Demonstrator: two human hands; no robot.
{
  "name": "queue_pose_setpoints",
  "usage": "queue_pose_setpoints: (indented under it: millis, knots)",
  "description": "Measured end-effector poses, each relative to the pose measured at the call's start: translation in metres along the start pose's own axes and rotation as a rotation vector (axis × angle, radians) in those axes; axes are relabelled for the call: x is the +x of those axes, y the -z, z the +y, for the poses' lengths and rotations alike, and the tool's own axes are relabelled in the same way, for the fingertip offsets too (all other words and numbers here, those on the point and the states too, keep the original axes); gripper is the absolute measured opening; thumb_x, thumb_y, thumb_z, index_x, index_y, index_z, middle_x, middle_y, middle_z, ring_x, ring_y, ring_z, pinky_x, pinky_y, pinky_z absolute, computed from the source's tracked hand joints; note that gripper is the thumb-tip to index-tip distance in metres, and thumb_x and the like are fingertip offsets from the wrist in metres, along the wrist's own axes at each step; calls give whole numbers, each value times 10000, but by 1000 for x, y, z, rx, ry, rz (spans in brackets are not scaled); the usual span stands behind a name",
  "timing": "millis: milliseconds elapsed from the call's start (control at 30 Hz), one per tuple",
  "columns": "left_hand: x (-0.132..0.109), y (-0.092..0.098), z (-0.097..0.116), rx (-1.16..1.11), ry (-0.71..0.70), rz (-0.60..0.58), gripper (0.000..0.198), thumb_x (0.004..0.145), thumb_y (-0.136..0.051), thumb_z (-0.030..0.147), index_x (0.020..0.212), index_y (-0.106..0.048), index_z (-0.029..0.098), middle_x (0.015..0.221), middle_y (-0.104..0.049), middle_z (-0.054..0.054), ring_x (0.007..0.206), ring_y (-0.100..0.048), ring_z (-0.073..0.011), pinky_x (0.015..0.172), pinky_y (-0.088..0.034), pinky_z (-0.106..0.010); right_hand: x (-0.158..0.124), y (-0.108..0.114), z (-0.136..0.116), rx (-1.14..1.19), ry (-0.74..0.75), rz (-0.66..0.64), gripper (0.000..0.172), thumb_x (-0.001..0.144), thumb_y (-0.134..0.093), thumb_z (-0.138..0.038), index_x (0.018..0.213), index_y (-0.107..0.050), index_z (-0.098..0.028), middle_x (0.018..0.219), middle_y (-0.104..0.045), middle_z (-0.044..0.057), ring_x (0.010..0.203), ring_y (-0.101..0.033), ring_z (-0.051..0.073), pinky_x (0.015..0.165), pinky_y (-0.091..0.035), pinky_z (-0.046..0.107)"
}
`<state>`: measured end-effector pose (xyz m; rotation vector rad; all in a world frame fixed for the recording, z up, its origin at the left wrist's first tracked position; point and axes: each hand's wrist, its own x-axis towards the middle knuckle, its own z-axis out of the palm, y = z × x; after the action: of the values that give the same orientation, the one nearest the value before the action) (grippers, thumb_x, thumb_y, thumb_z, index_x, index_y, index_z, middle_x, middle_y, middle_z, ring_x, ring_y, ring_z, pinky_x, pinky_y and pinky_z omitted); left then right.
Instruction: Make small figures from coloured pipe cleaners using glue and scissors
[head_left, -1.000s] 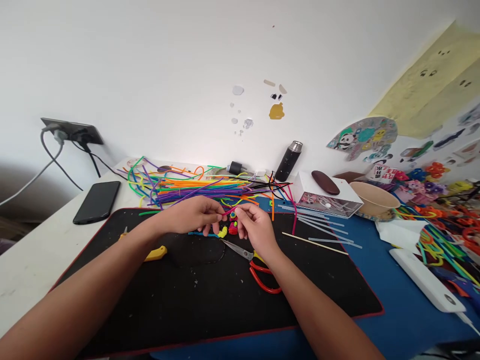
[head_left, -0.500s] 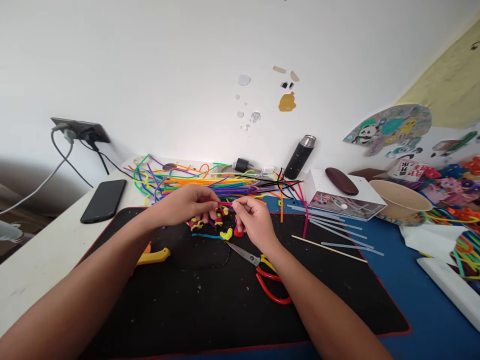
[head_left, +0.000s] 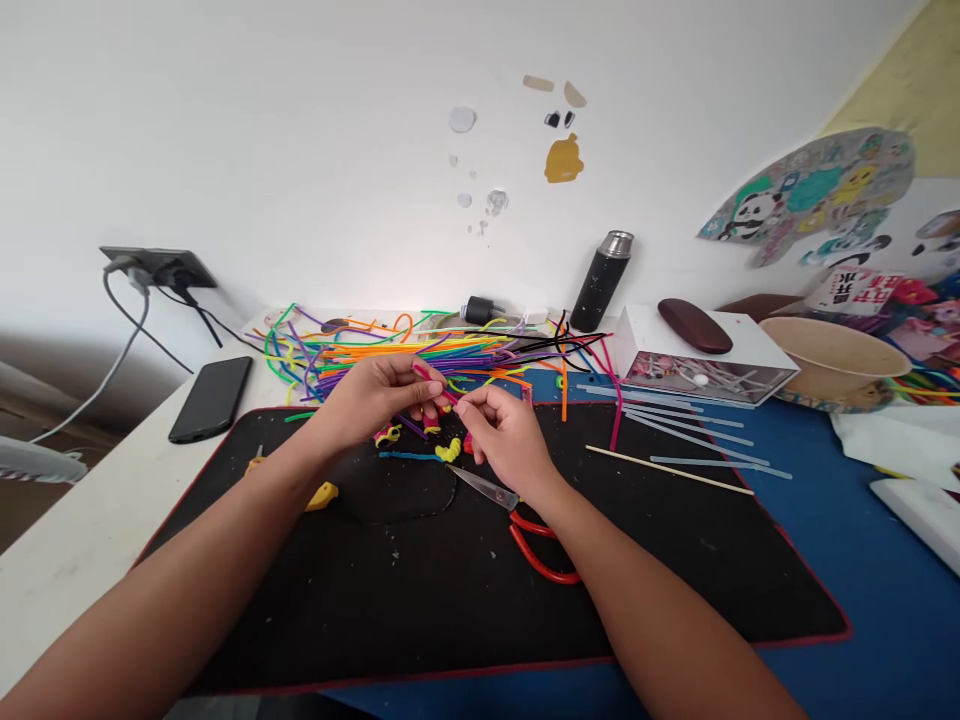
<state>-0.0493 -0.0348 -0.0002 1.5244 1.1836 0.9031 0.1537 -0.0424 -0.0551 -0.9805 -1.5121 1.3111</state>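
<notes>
A magenta pipe cleaner [head_left: 428,376] is pinched between my two hands above the black mat [head_left: 420,610]. My left hand [head_left: 382,395] grips it by thumb and fingers, and one end sticks up past the thumb. My right hand [head_left: 506,430] pinches its other part a little to the right. Beneath the hands lie small coiled magenta-and-yellow pieces [head_left: 388,435], partly hidden by fingers. Close by are a yellow coil [head_left: 448,451] with a blue stem [head_left: 409,456] and a red piece [head_left: 469,443]. Red-handled scissors [head_left: 544,560] lie beside my right wrist, partly covered by the forearm.
Colourful pipe cleaners [head_left: 420,355] are heaped along the wall. A black thermos [head_left: 602,282], a white box [head_left: 637,345] and a beige bowl [head_left: 832,345] stand at the back right. Translucent sticks [head_left: 690,425] and a wooden stick [head_left: 667,470] lie right; a phone [head_left: 211,398] lies left.
The view has shifted slightly. The magenta pipe cleaner is now tilted, with its end showing above my left thumb. Both hands still hold it, close together.
</notes>
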Motion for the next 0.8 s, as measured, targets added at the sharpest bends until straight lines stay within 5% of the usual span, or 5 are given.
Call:
queue_pose_setpoints:
  millis: [400,633,800]
  knots:
    - [-12,-12,8,191,-136,20,314,897,-741,471,929,-770,161,854,-785,-70,774,-717,-206,701,-573,-300,3,2,7,-65,19,32,191,954,-628,-362,830,-604,-219,490,-506,-92,379,-479,100,427,-347,219]
    - [-11,-7,12,256,-194,114,331,897,-729,516,869,-774,189,839,-800,-53,728,-702,-193,662,-539,-275,2,7,7,17,-40,-9,300,950,-643,-509,901,-618,-214,509,-527,-92,394,-492,108,452,-367,229]
    - [-5,12,14,60,-157,195,344,800,-830,524,788,-756,189,718,-770,-57,640,-673,-181,605,-533,-275,-30,32,-19,-408,-62,-152,206,961,-674,-419,986,-707,-218,671,-639,-44,571,-605,132,576,-405,255]
